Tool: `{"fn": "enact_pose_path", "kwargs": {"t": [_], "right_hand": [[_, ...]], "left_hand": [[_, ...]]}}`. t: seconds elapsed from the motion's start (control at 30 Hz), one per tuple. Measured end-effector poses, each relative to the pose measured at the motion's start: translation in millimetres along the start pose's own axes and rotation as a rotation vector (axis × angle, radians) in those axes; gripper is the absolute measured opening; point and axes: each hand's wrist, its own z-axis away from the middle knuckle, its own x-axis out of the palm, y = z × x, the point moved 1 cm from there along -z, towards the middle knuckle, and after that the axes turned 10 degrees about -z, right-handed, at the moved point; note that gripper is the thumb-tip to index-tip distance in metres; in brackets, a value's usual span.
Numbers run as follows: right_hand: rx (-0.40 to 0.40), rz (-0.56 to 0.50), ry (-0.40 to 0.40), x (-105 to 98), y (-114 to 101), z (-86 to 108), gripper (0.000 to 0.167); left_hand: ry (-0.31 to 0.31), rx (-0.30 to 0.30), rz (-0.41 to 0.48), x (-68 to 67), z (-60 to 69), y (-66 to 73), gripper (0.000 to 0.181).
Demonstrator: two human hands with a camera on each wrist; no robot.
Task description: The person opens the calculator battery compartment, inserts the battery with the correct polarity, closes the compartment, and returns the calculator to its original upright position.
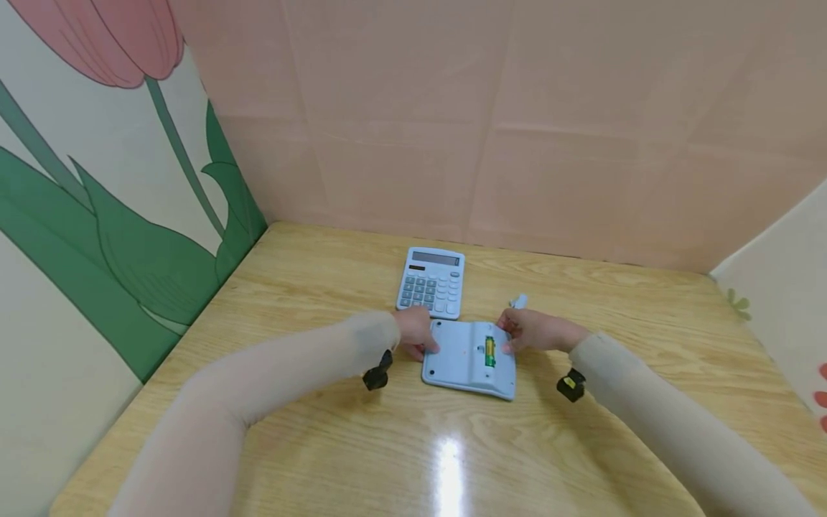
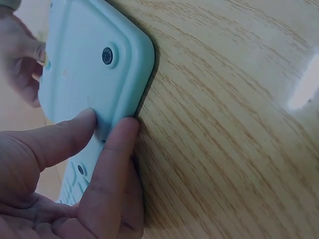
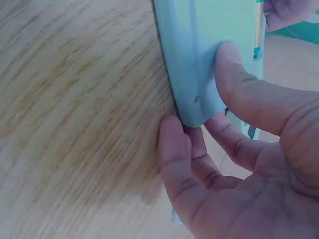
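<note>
A light-blue calculator (image 1: 455,359) lies face down on the table, its back towards me. In its uncovered battery slot sits a green and gold battery (image 1: 489,351). At the calculator's left edge, my left hand (image 1: 416,332) pinches it, thumb on the back and fingers along the side. My right hand (image 1: 533,330) grips the opposite edge; in the right wrist view its thumb (image 3: 232,69) presses on the back while the other fingers curl around the rim. Just behind the right hand is a small light-blue piece (image 1: 519,301), partly hidden by the fingers.
A second light-blue calculator (image 1: 431,282) lies face up just behind the first, with its display and keys showing. The wood-grain table (image 1: 310,445) meets a pink wall covering (image 1: 478,129) at the back. A tulip-patterned panel (image 1: 129,179) borders the left side.
</note>
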Motion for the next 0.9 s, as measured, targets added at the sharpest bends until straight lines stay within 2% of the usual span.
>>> {"fn": "enact_pose_path", "kwargs": {"t": [0.2,0.37,0.63,0.73,0.9], "right_hand": [[-0.026,0.027,-0.022,-2.8,-5.1,10.9,0.042],[-0.062,0.0,-0.013,-20.3,-10.2,23.1,0.046],[-0.146,0.015,0.175,-56.4,-13.3,23.1,0.037],[-0.13,0.025,0.221,-63.2,-11.5,17.2,0.04],[-0.032,0.111,0.264,-65.0,-3.1,1.5,0.057]], "left_hand": [[0.003,-0.011,-0.017,2.9,-3.5,0.2,0.023],[0.011,-0.009,-0.022,2.7,0.8,1.5,0.025],[0.015,-0.007,-0.032,2.0,2.2,1.6,0.022],[0.015,-0.003,-0.033,1.5,1.5,1.3,0.021],[0.013,0.004,-0.047,0.7,1.6,1.4,0.021]]}}
